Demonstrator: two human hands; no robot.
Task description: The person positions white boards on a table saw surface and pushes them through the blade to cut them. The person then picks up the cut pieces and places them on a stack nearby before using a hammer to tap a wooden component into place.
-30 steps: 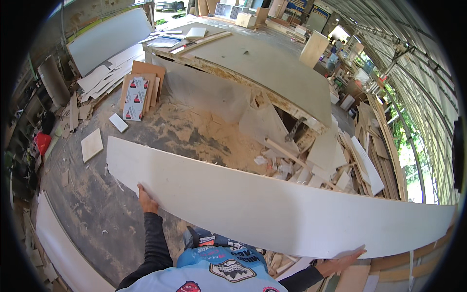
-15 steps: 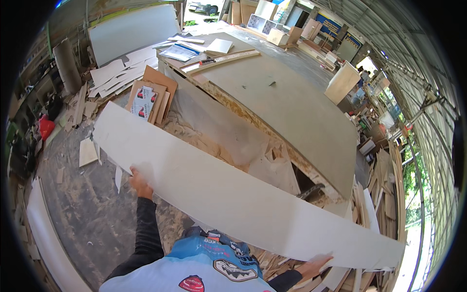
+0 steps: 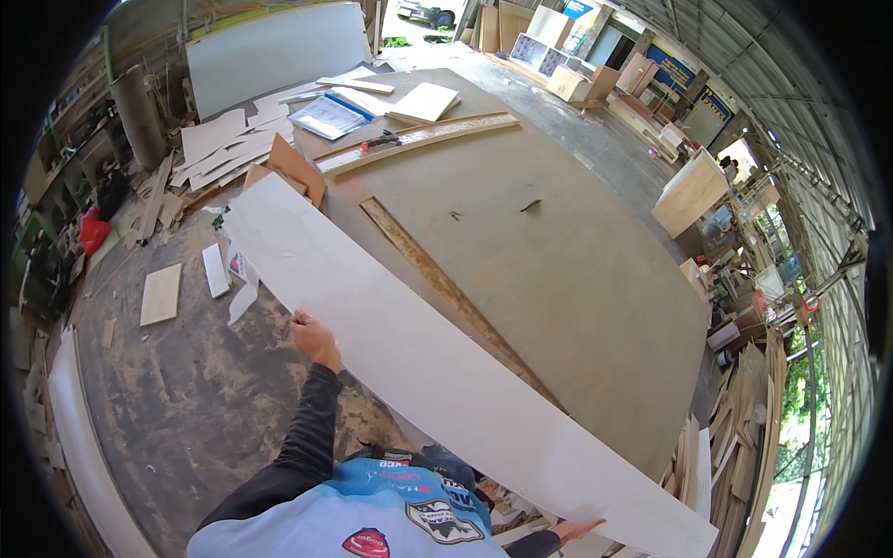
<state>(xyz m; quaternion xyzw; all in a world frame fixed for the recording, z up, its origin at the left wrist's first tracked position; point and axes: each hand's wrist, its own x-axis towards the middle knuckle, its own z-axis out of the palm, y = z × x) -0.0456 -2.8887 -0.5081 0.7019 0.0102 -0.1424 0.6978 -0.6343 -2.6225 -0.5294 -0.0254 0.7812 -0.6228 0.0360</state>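
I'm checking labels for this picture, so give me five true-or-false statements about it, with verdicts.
1. The left hand holds the white board. True.
2. The right hand is far from the board. False: the right hand is at the board's near edge.
3. The blue-edged folder lies on the floor. False: the folder is on the table.
4. A square piece lies on the floor. True.
5. The left sleeve is red. False: the sleeve is black.
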